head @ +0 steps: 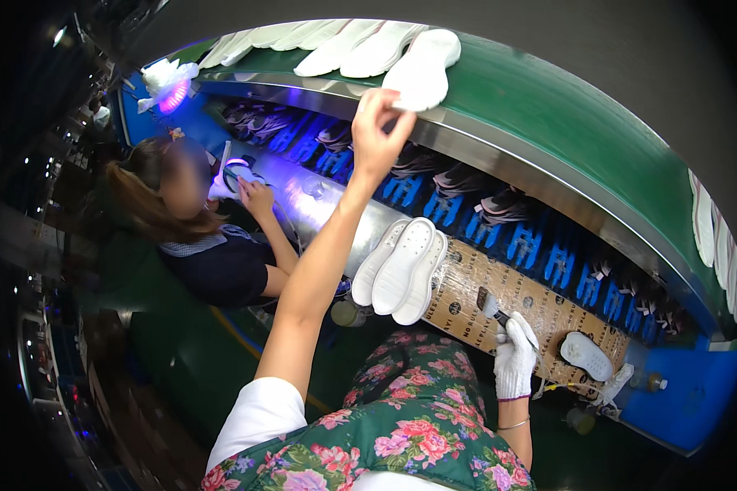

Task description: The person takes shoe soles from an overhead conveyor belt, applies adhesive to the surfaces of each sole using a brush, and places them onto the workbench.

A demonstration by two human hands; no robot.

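Observation:
My bare left hand point(381, 132) reaches up to the green conveyor belt, with thumb and fingers at the near end of a white shoe sole point(425, 70); whether they pinch it is not plain. My right hand point(516, 359), in a white knit glove, holds a brush point(490, 305) with its bristles over the printed cardboard on the bench. Between my hands, several white soles point(403, 270) lie side by side, overlapping, at the bench's near edge. Farther right, a white sole with a dark rim point(586, 356) rests on the cardboard.
A green belt point(528, 104) carries more white soles point(703, 215) along its edge. Beneath it, blue racks point(442, 205) hold shoe uppers. At the left a co-worker point(221, 258) handles a shoe part beside the metal bench. A bottle point(651, 382) lies at the right, near a white cloth point(614, 386).

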